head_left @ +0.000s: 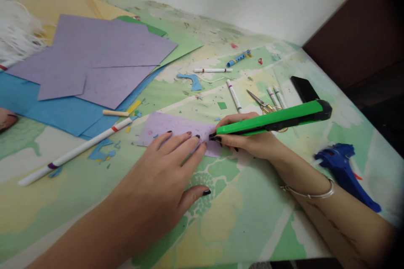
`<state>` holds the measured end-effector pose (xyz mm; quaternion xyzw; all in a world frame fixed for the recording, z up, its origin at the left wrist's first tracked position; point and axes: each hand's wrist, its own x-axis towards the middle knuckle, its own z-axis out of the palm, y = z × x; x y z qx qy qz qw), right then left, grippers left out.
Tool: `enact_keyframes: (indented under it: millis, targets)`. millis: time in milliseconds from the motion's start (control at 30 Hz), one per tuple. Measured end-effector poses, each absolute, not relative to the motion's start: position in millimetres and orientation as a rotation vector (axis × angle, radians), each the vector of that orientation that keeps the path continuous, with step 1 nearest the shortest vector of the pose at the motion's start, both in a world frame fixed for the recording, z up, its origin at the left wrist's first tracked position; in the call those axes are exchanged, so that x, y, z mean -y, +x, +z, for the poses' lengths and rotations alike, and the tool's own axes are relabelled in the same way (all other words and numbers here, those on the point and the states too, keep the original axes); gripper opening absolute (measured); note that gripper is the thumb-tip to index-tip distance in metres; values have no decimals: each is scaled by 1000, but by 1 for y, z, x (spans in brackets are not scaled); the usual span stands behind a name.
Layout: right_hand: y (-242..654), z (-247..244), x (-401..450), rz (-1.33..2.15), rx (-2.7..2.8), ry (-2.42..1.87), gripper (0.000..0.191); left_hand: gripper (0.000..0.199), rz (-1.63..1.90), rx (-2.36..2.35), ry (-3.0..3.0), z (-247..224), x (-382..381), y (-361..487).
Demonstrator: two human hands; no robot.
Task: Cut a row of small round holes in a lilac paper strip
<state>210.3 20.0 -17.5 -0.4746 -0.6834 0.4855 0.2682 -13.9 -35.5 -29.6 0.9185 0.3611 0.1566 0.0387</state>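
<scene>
Two bare hands: the left hand lies palm down, fingers spread and gripping nothing, its fingertips on a lilac paper strip; the right hand is closed around a green cutter.
Silver bracelet: on the right wrist, behind the grip.
Blue glue gun: on the cloth, to the right of the grip and just beside the right forearm.
Lilac strip: flat under the left fingertips, with the cutter's dark tip at its right part.
Cutting, as far as it shows: the tip appears to meet the paper, but no finished cut or parted piece can be made out; whether the blade is out is hidden.
In the way: the left fingertips are near the cutter's tip, and the right fingers cover part of the strip.
Long joined markers: left of the strip, with blue scraps beside them.
Gold-handled scissors: just beyond the right hand, partly hidden by the cutter; loose markers lie nearby.
Black flat object: beyond the cutter's far end.
Large lilac sheets: farther away, left of the grip, overlapping blue sheets.
Blue rolled tube: well beyond the grip.
</scene>
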Motion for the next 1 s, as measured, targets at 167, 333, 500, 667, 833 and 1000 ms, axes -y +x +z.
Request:
enact_keyframes:
  millis: [167,333,500,667,833,1000]
  targets:
    - [210,-16,-19,1309,1853,-1298,9,51,494,-1110,2806,-30,35,-14]
    - [211,-17,-19,1295,1872,-1289,9,51,482,-1118,2798,-31,35,-13]
    - [212,-18,-19,1276,1894,-1262,10,52,487,-1123,2800,-31,35,-13]
    - [213,-19,-18,1238,1918,-1252,10,51,490,-1117,2799,-30,35,-13]
    - [211,-20,-18,1105,1992,-1268,9,50,484,-1112,2791,-29,36,-13]
    - [205,-19,-16,743,2123,-1355,5,51,497,-1129,2788,-28,36,-13]
